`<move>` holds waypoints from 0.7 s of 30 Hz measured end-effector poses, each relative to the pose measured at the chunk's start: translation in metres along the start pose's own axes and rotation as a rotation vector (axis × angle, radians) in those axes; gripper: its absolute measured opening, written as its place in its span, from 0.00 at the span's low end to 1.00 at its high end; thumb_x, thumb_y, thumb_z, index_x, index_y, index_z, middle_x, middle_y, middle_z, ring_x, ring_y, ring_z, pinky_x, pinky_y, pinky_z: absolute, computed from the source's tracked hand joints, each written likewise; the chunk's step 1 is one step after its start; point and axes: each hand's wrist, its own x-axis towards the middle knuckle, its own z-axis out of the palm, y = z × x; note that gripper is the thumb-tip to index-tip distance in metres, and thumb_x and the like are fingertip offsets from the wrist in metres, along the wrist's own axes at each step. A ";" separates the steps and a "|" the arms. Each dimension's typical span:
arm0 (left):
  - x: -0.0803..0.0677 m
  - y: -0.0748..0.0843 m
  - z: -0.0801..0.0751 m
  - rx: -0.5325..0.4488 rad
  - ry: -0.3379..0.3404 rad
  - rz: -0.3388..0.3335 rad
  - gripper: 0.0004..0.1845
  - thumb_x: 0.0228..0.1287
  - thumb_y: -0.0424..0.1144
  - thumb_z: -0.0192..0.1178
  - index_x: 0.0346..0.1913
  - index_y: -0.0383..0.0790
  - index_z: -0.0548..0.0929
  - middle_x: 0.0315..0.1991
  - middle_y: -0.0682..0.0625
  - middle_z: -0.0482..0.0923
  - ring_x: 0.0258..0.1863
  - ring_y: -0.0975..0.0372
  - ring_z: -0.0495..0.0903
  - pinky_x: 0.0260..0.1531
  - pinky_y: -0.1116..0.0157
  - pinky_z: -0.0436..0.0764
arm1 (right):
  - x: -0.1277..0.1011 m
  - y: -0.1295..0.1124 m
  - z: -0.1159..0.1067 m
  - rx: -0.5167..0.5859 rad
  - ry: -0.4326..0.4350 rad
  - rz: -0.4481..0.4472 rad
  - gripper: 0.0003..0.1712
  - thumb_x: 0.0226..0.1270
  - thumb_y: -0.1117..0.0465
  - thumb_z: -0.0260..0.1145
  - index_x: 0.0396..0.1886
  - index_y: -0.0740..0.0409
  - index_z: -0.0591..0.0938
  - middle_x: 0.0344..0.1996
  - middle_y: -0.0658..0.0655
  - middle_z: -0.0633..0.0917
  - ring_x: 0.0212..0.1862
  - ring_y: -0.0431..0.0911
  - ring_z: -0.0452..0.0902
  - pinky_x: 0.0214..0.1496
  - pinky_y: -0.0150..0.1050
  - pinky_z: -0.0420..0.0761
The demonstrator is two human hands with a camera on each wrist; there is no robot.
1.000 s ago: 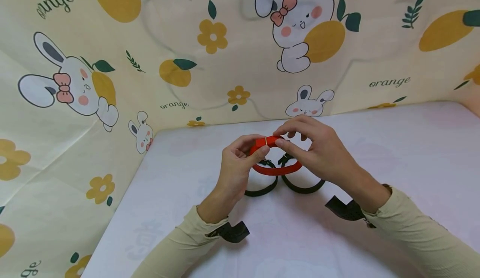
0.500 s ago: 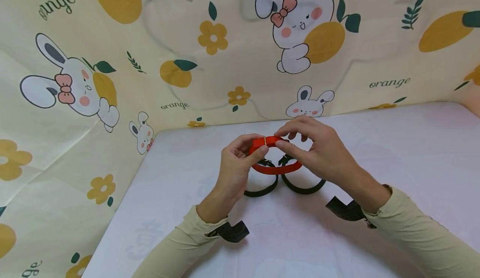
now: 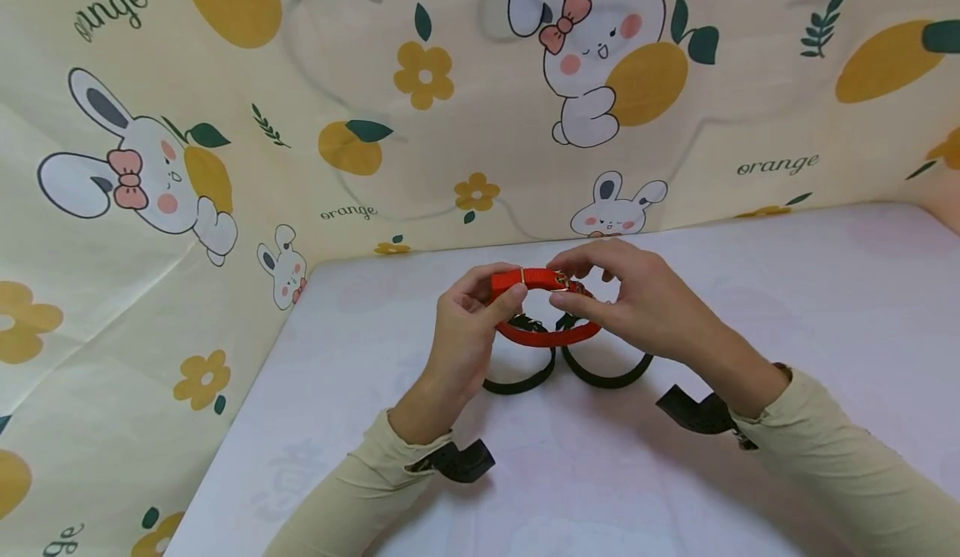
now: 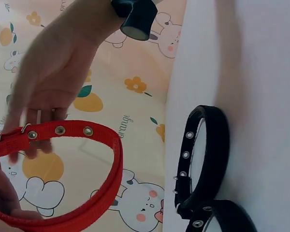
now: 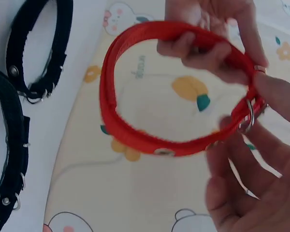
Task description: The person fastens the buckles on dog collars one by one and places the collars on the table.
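A red dog collar point(image 3: 540, 338), closed into a loop, hangs above the table between both hands. My left hand point(image 3: 467, 319) grips its left end, thumb in front and fingers behind, beside a thin gold-coloured keeper point(image 3: 522, 276). At the right end, the thumb and index finger of my right hand point(image 3: 641, 298) pinch around the metal buckle point(image 3: 561, 282). Metal-rimmed holes point(image 4: 60, 130) and a D-ring point(image 5: 250, 116) show on the strap in the wrist views. Two black collars point(image 3: 609, 381) lie behind and below it, each in a loop, partly covered by the red one.
The white tabletop point(image 3: 360, 373) meets a printed cloth backdrop point(image 3: 450, 140) at the rear and left. Black straps point(image 3: 465, 461) stick out from both sleeve cuffs. In the left wrist view, one black collar point(image 4: 218, 154) stands on its edge.
The left hand has shifted slightly left with the red collar, and the keeper moved left too. The right fingers have spread wider, so the buckle now shows between them.
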 end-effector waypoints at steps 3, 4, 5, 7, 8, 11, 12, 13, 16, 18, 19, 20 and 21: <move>0.001 0.003 -0.002 -0.032 0.019 -0.010 0.14 0.67 0.30 0.62 0.54 0.38 0.81 0.39 0.55 0.83 0.38 0.60 0.78 0.44 0.66 0.79 | 0.001 0.002 -0.007 -0.015 -0.094 0.069 0.18 0.65 0.49 0.71 0.53 0.46 0.84 0.42 0.46 0.87 0.50 0.43 0.78 0.50 0.45 0.76; 0.001 0.004 -0.003 -0.044 0.020 -0.011 0.14 0.67 0.30 0.62 0.54 0.38 0.81 0.38 0.54 0.83 0.37 0.61 0.77 0.44 0.67 0.79 | 0.001 0.003 -0.009 -0.018 -0.113 0.085 0.18 0.66 0.49 0.70 0.54 0.45 0.84 0.41 0.46 0.87 0.51 0.43 0.79 0.49 0.45 0.76; 0.002 0.004 -0.003 -0.057 0.018 -0.012 0.13 0.68 0.30 0.62 0.54 0.39 0.81 0.38 0.54 0.82 0.36 0.61 0.77 0.43 0.68 0.79 | 0.001 0.004 -0.011 -0.020 -0.125 0.097 0.18 0.66 0.49 0.70 0.54 0.45 0.84 0.41 0.46 0.87 0.51 0.44 0.79 0.48 0.45 0.77; 0.003 0.004 -0.004 -0.078 0.010 -0.007 0.13 0.68 0.30 0.62 0.54 0.39 0.81 0.37 0.53 0.82 0.34 0.61 0.76 0.42 0.69 0.79 | 0.001 0.005 -0.013 -0.017 -0.132 0.110 0.17 0.66 0.51 0.71 0.53 0.44 0.84 0.39 0.47 0.88 0.50 0.44 0.79 0.45 0.43 0.77; 0.004 0.003 -0.005 -0.087 0.003 -0.003 0.14 0.68 0.31 0.62 0.56 0.38 0.80 0.37 0.53 0.82 0.34 0.62 0.76 0.42 0.70 0.79 | 0.001 0.006 -0.014 -0.017 -0.125 0.114 0.16 0.66 0.52 0.71 0.53 0.44 0.84 0.39 0.47 0.88 0.49 0.44 0.79 0.42 0.43 0.76; 0.005 0.003 -0.006 -0.098 -0.006 0.009 0.19 0.67 0.31 0.62 0.60 0.37 0.77 0.36 0.54 0.82 0.33 0.63 0.76 0.41 0.71 0.79 | 0.001 0.007 -0.015 -0.019 -0.085 0.112 0.16 0.65 0.53 0.72 0.52 0.43 0.84 0.38 0.47 0.88 0.48 0.45 0.79 0.40 0.41 0.74; 0.005 0.003 -0.007 -0.098 -0.004 0.011 0.19 0.67 0.31 0.61 0.60 0.37 0.77 0.36 0.54 0.82 0.33 0.63 0.76 0.41 0.72 0.80 | 0.001 0.007 -0.015 -0.018 -0.070 0.107 0.17 0.65 0.53 0.72 0.53 0.43 0.84 0.37 0.47 0.89 0.47 0.45 0.79 0.39 0.41 0.74; 0.006 0.003 -0.007 -0.099 0.000 0.013 0.19 0.67 0.31 0.61 0.60 0.37 0.77 0.36 0.54 0.81 0.33 0.63 0.76 0.41 0.72 0.80 | 0.001 0.007 -0.015 -0.019 -0.053 0.104 0.17 0.65 0.53 0.72 0.53 0.43 0.83 0.37 0.47 0.89 0.46 0.45 0.79 0.39 0.42 0.74; 0.007 0.004 -0.007 -0.092 0.016 0.011 0.16 0.67 0.28 0.59 0.57 0.38 0.79 0.35 0.53 0.81 0.31 0.63 0.76 0.39 0.72 0.80 | 0.001 0.006 -0.017 -0.011 -0.008 0.103 0.20 0.65 0.54 0.72 0.56 0.44 0.82 0.38 0.49 0.90 0.44 0.45 0.80 0.42 0.41 0.76; 0.008 0.004 -0.008 -0.083 0.022 0.003 0.13 0.68 0.27 0.58 0.54 0.38 0.80 0.35 0.53 0.82 0.30 0.62 0.76 0.38 0.71 0.81 | 0.001 0.006 -0.018 -0.001 0.014 0.103 0.20 0.65 0.55 0.71 0.57 0.45 0.80 0.39 0.50 0.90 0.43 0.45 0.81 0.43 0.40 0.77; 0.008 0.005 -0.008 -0.078 0.025 -0.002 0.13 0.68 0.27 0.58 0.53 0.38 0.81 0.35 0.52 0.82 0.29 0.62 0.76 0.38 0.71 0.82 | 0.001 0.006 -0.019 0.005 0.021 0.098 0.20 0.66 0.55 0.71 0.57 0.45 0.80 0.40 0.50 0.90 0.44 0.45 0.82 0.44 0.38 0.77; 0.008 0.005 -0.008 -0.075 0.030 -0.010 0.12 0.69 0.27 0.58 0.52 0.38 0.81 0.35 0.52 0.83 0.29 0.61 0.77 0.39 0.70 0.82 | 0.001 0.007 -0.019 0.012 0.026 0.090 0.19 0.66 0.55 0.70 0.56 0.45 0.80 0.40 0.50 0.89 0.44 0.44 0.82 0.44 0.37 0.77; 0.009 0.006 -0.008 -0.072 0.040 -0.021 0.11 0.69 0.28 0.58 0.52 0.38 0.81 0.36 0.51 0.83 0.29 0.61 0.77 0.39 0.69 0.83 | 0.002 0.007 -0.019 0.021 0.024 0.080 0.18 0.67 0.55 0.70 0.56 0.45 0.80 0.41 0.50 0.89 0.45 0.43 0.82 0.45 0.35 0.77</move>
